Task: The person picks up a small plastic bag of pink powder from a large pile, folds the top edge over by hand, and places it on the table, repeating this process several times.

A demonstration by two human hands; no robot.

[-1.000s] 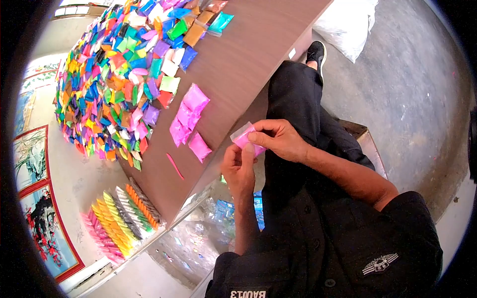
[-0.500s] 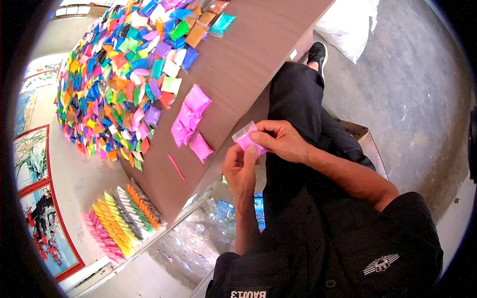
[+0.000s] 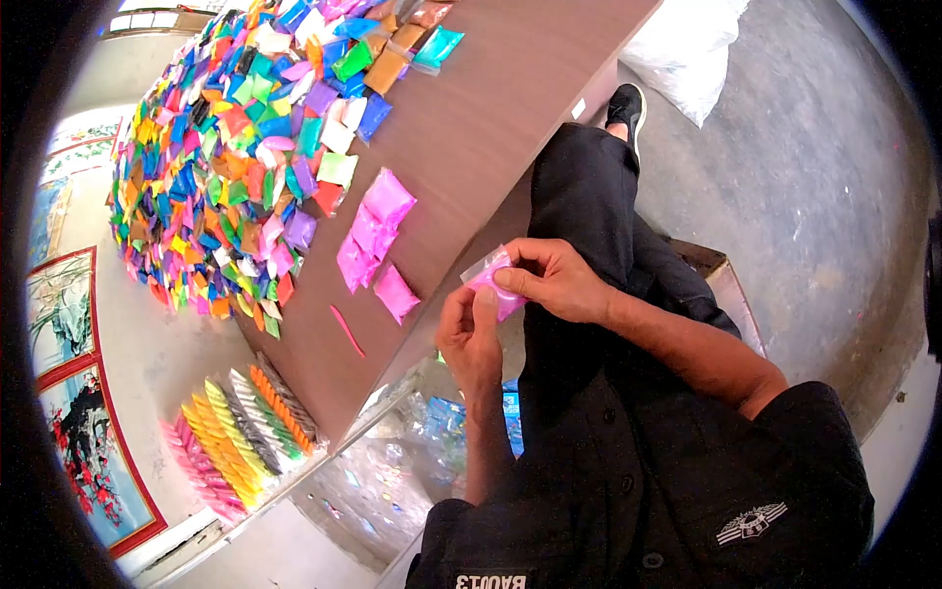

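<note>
Both my hands hold one small clear packet of pink powder [image 3: 502,294] over my lap, just off the table's near edge. My right hand [image 3: 557,282] pinches its upper part between thumb and fingers. From below, my left hand [image 3: 469,339] presses its thumb against the packet's lower edge. Several filled pink packets [image 3: 371,236] lie on the brown table [image 3: 471,128] close to my hands. Beside them lies a thin pink strip [image 3: 345,329].
A large heap of small multicoloured packets [image 3: 226,147] covers the table's far part. Rows of coloured sticks [image 3: 240,432] sit on a lower ledge at left. Clear plastic bags [image 3: 412,442] lie under the table. A white sack [image 3: 687,49] rests on the concrete floor.
My hands have shifted slightly on the pink packet, with the left thumb sliding up against it. Everything else stays where it was.
</note>
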